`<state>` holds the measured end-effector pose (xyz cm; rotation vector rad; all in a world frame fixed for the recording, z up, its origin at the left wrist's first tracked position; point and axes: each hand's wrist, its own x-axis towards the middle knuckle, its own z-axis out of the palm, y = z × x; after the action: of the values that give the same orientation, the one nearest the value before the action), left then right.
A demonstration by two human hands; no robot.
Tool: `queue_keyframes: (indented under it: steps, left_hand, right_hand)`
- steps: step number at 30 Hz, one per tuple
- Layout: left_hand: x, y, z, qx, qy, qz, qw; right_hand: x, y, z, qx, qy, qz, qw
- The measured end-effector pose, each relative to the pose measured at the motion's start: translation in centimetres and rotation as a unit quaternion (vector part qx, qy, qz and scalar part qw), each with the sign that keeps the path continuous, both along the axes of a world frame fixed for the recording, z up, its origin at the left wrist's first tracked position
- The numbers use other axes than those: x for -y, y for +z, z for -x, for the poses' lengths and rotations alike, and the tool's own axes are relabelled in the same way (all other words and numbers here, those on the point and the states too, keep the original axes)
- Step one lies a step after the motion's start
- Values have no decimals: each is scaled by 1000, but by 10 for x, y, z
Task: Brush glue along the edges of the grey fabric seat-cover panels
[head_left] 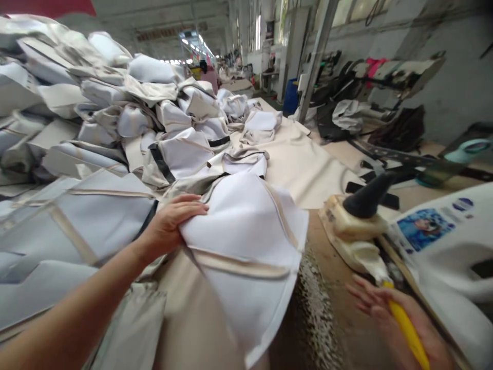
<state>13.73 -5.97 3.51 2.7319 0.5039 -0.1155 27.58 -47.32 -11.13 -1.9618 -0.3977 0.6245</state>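
My left hand (175, 221) grips the left edge of a white padded fabric piece (246, 226), its fingers lying over the top. Beige seam strips cross that piece, and its pointed lower corner hangs towards me. At the lower right, my right hand (400, 318) holds a brush by its yellow handle (408, 326), its fingers loosely extended beside it. The brush's pale head end lies at a glue-crusted, cream-coloured container (342, 226) with a black cone-shaped top (367, 198). The bristles cannot be made out.
A tall heap of similar fabric pieces (103, 113) fills the left side. Beige sheet material (304, 159) covers the table beyond. On the right stand a white jug (454, 246) with a picture label and a teal-topped bottle (442, 164). A sewing machine (404, 77) is behind.
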Motion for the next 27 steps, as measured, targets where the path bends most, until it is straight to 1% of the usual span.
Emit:
queue_keyframes:
  steps: [1, 2, 3, 5, 6, 7, 9, 10, 11, 13, 15, 17, 19, 21, 23, 24, 25, 27]
  left_hand:
    - [13, -4, 9, -21, -42, -10, 999]
    - [26, -12, 18, -57, -72, -22, 995]
    - [39, -21, 27, -105, -98, -29, 989]
    - [59, -40, 43, -216, -132, -16, 967]
    - [67, -47, 49, -265, -134, 0, 955]
    - [72, -50, 52, -307, -128, 14, 943]
    - [78, -47, 52, -364, -112, 21, 925]
    - [79, -42, 48, -372, -108, 16, 922]
    - [79, -37, 41, -365, -107, 8, 925]
    - [82, -31, 19, -309, -97, -9, 946]
    - [86, -33, -6, -243, -78, -17, 967]
    - [93, -44, -31, -226, -91, -7, 970]
    - [102, -61, -52, -242, -133, 22, 961]
    - [113, -80, -70, -257, -188, 59, 946]
    - [125, -97, -86, -284, -243, 88, 923]
    - [132, -104, -94, -313, -262, 92, 908]
    - [137, -110, -102, -350, -271, 88, 892]
    - [142, -118, -117, -420, -258, 67, 868]
  right_hand:
    - [-3, 1, 1, -20, 5, -13, 1000]
    - [-7, 0, 4, -27, 5, -18, 999]
    - [-11, -2, 9, -22, 9, -11, 1000]
    - [-17, -7, 27, 14, 41, 25, 999]
    - [-18, -10, 38, 37, 68, 43, 996]
    - [-18, -13, 50, 59, 98, 58, 992]
    - [-16, -17, 73, 94, 144, 61, 983]
    - [-16, -19, 81, 106, 154, 58, 981]
    - [-17, -19, 87, 115, 157, 57, 979]
    - [-23, -21, 92, 127, 144, 58, 980]
    - [-30, -23, 90, 133, 131, 62, 980]
    - [-34, -26, 88, 137, 130, 67, 980]
    - [-32, -31, 91, 141, 138, 75, 977]
    - [-25, -34, 99, 148, 136, 85, 976]
    - [-20, -35, 109, 149, 123, 91, 977]
    - [-19, -34, 112, 148, 113, 91, 978]
    - [-20, -33, 114, 148, 105, 85, 980]
    - [-27, -29, 108, 154, 92, 57, 982]
